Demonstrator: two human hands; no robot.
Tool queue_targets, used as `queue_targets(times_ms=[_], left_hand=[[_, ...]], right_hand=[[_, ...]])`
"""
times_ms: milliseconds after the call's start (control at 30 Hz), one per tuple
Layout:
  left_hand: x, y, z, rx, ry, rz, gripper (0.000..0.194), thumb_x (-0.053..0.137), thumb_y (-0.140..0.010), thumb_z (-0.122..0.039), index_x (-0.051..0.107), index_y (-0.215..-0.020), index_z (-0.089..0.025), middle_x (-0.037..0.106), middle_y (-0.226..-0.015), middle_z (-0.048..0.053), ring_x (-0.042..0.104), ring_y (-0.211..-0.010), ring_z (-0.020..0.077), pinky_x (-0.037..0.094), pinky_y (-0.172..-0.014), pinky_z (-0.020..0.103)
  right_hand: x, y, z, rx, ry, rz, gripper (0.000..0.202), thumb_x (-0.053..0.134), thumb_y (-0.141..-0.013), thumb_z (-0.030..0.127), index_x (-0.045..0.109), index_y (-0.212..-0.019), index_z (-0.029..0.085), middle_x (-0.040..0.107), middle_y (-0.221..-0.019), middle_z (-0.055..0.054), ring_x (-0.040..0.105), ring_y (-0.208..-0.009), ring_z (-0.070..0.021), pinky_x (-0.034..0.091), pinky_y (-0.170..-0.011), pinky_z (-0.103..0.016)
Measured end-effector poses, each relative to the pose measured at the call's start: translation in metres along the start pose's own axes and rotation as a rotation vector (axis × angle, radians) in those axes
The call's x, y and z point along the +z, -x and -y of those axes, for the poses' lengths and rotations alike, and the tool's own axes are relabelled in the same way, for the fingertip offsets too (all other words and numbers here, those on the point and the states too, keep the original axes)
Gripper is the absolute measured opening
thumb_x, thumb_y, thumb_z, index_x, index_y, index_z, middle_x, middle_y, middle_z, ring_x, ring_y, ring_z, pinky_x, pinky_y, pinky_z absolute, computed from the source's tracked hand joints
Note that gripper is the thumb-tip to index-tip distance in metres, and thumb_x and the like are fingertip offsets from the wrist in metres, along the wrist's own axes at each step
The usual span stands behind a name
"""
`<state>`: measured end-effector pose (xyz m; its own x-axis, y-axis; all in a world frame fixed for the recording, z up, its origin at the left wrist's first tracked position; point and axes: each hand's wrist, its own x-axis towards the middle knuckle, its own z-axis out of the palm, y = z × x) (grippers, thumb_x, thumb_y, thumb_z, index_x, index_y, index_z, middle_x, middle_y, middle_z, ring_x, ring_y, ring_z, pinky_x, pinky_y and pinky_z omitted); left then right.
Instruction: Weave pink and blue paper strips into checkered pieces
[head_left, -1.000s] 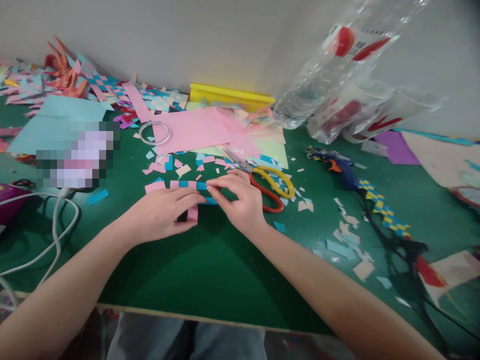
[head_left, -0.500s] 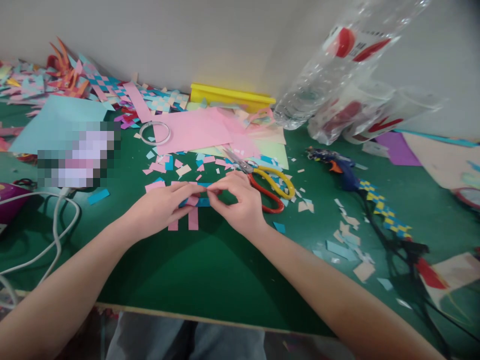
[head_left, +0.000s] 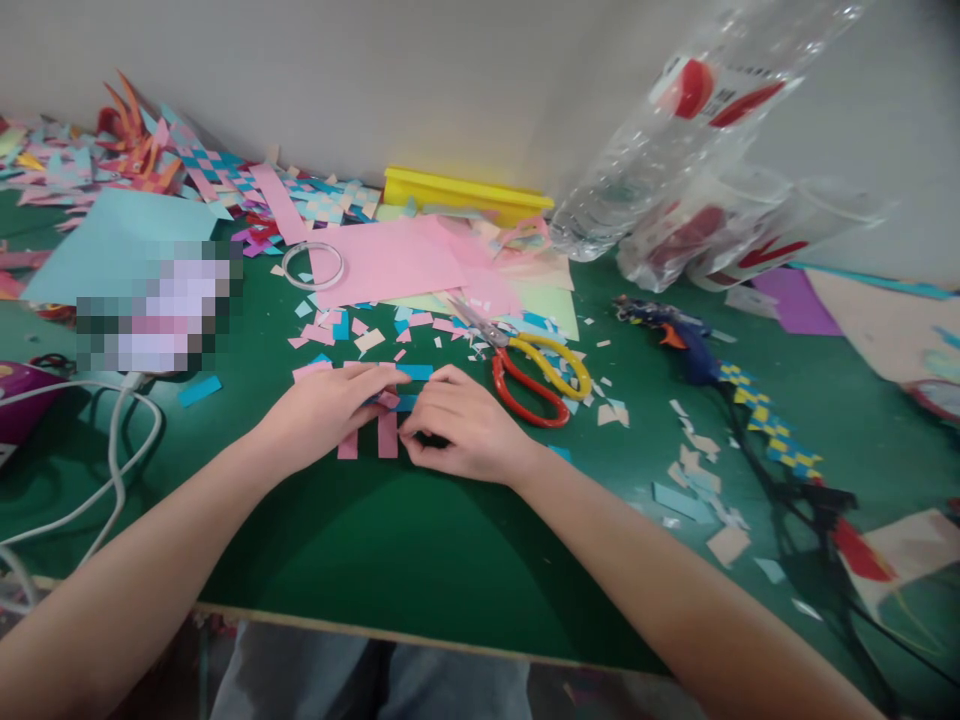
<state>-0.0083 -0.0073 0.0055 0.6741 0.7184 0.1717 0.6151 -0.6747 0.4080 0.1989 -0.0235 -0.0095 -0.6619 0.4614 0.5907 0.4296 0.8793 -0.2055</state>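
Blue paper strips (head_left: 417, 372) run crosswise over pink paper strips (head_left: 388, 437), whose lower ends stick out toward me. My left hand (head_left: 315, 412) rests on their left part, with thumb and fingers closed around the crossing and hiding much of it. Just right of the nearer pink end, my right hand (head_left: 459, 428) is curled with thumb and fingertips together. Whether those tips grip the strip's edge is not clear. Scissors (head_left: 531, 375) with one red and one yellow handle lie beyond my right hand, apart from it.
Paper scraps (head_left: 367, 340) and pink sheets (head_left: 386, 262) lie behind the strips, with a tape ring (head_left: 313, 267). A glue gun (head_left: 694, 350), plastic cups (head_left: 795, 225) and a clear bottle (head_left: 660, 140) are at right. A phone (head_left: 165, 315) and white cable (head_left: 112, 460) lie left.
My right hand has moved toward me, from the blue strip's right end to beside the lower pink strip end. The blue ends now show more. My left hand has stayed nearly still.
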Motion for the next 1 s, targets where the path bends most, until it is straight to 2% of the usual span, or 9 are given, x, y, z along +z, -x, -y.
queue_targets(times_ms=[100,233,400,500,600,733,1000], left_hand=[[-0.001,-0.001,-0.001,0.004,0.049,-0.015,0.032,0.044,-0.093,-0.017,0.053,-0.123,-0.023,0.068,-0.103,0.003,0.066,-0.091,0.0136,0.051,-0.072,0.023],[-0.001,-0.002,-0.002,0.001,0.048,-0.041,0.032,0.039,-0.094,-0.016,0.055,-0.121,-0.022,0.069,-0.1,0.003,0.066,-0.085,0.0128,0.051,-0.068,0.023],[0.002,-0.003,0.002,0.008,0.049,-0.079,0.025,0.045,-0.093,-0.023,0.06,-0.113,-0.02,0.071,-0.1,0.003,0.066,-0.092,0.0146,0.052,-0.078,0.027],[0.003,-0.005,0.002,-0.018,0.092,-0.089,0.022,0.049,-0.091,-0.022,0.062,-0.108,-0.021,0.072,-0.099,0.001,0.067,-0.09,0.014,0.052,-0.077,0.026],[0.002,-0.007,0.0,-0.096,0.131,-0.073,0.023,0.05,-0.088,-0.018,0.062,-0.108,-0.022,0.072,-0.097,-0.001,0.068,-0.086,0.0128,0.052,-0.074,0.024],[-0.001,-0.008,-0.004,-0.148,0.172,-0.064,0.026,0.051,-0.085,-0.013,0.061,-0.107,-0.021,0.072,-0.094,-0.002,0.068,-0.082,0.0115,0.052,-0.074,0.023],[-0.001,-0.008,-0.004,-0.181,0.162,-0.066,0.025,0.051,-0.086,-0.014,0.062,-0.106,-0.022,0.072,-0.096,-0.002,0.068,-0.082,0.0126,0.053,-0.073,0.024]], right_hand=[[0.001,-0.001,0.002,-0.047,0.078,0.051,0.017,0.051,-0.082,0.013,0.058,-0.068,0.02,0.061,-0.062,0.003,0.051,-0.061,-0.0105,0.039,-0.063,-0.027],[0.003,0.001,0.001,-0.058,0.167,0.032,0.02,0.05,-0.086,0.017,0.059,-0.068,0.019,0.061,-0.062,0.001,0.051,-0.06,-0.011,0.037,-0.06,-0.027],[0.002,0.001,0.001,-0.061,0.214,0.0,0.019,0.051,-0.088,0.018,0.062,-0.073,0.018,0.062,-0.064,0.0,0.053,-0.062,-0.0114,0.037,-0.058,-0.027],[0.002,-0.001,0.006,-0.086,0.329,-0.013,0.02,0.051,-0.088,0.014,0.062,-0.072,0.016,0.061,-0.062,0.0,0.052,-0.06,-0.012,0.034,-0.055,-0.028],[0.006,-0.006,0.012,-0.046,0.436,-0.025,0.023,0.05,-0.086,0.008,0.061,-0.068,0.016,0.06,-0.06,-0.001,0.05,-0.057,-0.0123,0.03,-0.054,-0.029],[0.012,-0.009,0.017,0.047,0.497,-0.003,0.024,0.053,-0.085,0.01,0.06,-0.063,0.015,0.059,-0.058,-0.002,0.049,-0.054,-0.013,0.027,-0.053,-0.031],[0.017,-0.009,0.018,0.1,0.454,0.06,0.022,0.05,-0.085,0.009,0.062,-0.067,0.012,0.06,-0.06,-0.004,0.053,-0.055,-0.0141,0.03,-0.054,-0.03]])
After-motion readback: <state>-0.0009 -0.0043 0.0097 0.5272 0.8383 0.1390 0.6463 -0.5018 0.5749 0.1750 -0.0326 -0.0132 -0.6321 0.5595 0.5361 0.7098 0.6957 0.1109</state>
